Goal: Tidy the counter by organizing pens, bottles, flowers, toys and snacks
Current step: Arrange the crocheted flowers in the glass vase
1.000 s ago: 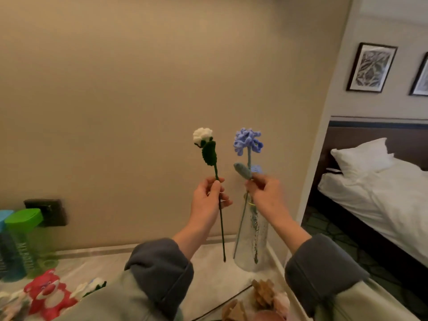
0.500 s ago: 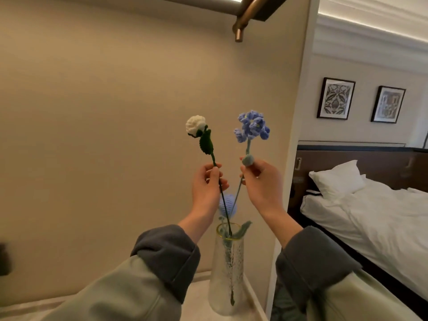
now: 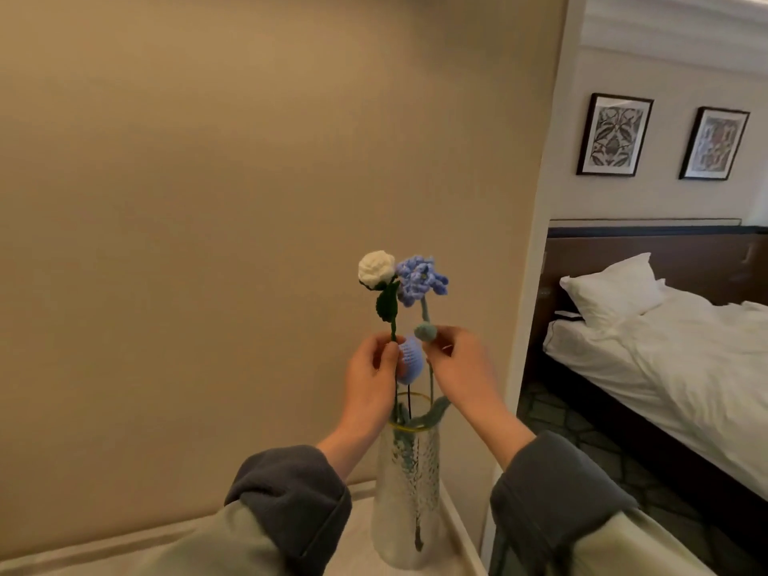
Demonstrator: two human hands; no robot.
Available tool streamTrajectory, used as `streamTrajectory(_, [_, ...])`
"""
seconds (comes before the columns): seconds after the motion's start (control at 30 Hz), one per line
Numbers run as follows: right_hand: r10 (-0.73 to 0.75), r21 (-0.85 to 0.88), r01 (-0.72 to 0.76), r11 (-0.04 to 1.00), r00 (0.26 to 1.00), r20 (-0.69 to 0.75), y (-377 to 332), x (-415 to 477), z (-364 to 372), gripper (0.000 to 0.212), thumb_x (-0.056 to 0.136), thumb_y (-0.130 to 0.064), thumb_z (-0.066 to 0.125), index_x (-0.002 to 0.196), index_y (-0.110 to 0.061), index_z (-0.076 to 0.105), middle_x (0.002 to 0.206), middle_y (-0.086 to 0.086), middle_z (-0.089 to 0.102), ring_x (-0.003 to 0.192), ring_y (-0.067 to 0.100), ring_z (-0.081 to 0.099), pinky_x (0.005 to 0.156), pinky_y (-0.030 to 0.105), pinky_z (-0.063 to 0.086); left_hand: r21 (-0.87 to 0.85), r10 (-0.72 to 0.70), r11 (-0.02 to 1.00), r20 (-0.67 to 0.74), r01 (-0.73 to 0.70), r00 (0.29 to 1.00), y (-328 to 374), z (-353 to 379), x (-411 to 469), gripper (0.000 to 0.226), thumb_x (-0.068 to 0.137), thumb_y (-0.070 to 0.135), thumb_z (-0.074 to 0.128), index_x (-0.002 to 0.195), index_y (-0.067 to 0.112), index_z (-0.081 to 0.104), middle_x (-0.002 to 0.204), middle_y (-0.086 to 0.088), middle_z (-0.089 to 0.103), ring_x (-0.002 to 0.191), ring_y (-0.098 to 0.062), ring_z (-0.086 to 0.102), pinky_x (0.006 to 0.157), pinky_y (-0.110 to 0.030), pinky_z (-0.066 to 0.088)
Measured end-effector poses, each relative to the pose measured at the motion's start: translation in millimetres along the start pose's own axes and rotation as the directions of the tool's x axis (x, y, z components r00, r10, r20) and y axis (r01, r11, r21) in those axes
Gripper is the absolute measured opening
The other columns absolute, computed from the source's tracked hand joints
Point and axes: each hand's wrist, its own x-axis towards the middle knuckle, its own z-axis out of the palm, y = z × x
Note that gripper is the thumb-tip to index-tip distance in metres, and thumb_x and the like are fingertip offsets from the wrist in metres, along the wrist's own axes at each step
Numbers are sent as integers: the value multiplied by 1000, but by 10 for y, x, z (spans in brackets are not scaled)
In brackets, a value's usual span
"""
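— Two flowers at once: why do we hold them so high up their stems?
— The glass vase (image 3: 409, 492) is tall and narrow-mouthed, so we steer from above. Both stems reach down inside its rim.
— And the grip?
— Our left hand (image 3: 370, 388) pinches the white flower (image 3: 376, 268) just under its leaf. Our right hand (image 3: 461, 367) pinches the blue flower (image 3: 419, 280) by the small knot on its stem. Between our hands stands a pale blue bud (image 3: 409, 359). We judge we are levelling the two heads, which nearly touch.
— Where does it all stand?
— By a plain beige wall (image 3: 208, 201), with a white bed (image 3: 685, 367) off to the right. The vase sits near the right-hand edge of the pale bench (image 3: 104, 561), so we should let go gently.
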Motion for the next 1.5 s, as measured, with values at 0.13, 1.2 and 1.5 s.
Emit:
streamTrajectory(0.13, [189, -85, -183, 979, 979, 81, 271, -88, 116, 22, 89, -26, 56, 107, -32, 68, 84, -14, 66, 76, 7, 61, 54, 22, 39, 194, -12, 981, 16, 8, 1000, -305, -90, -111, 14, 97, 26, 50, 103, 30, 62, 100, 6, 65, 94, -8, 61, 80, -28, 53])
streamTrajectory(1.2, [-67, 351, 91, 932, 995, -79, -408, -1541, 426, 38, 85, 1, 53, 111, -26, 57, 106, -7, 55, 97, 2, 53, 76, 12, 42, -15, -507, 862, -56, 507, 860, -53, -999, -1255, 23, 100, 20, 44, 121, 16, 51, 116, -2, 58, 94, -15, 61, 73, -25, 51])
streamTrajectory(1.5, [30, 107, -86, 990, 896, 444, -156, -2243, 1030, 37, 87, -17, 57, 121, -30, 54, 116, -14, 51, 109, 2, 48, 93, 22, 40, -58, -637, 763, -235, 644, 734, -276, -1643, -2068, 21, 99, 20, 46, 118, 18, 54, 114, -2, 61, 100, -19, 63, 82, -31, 53])
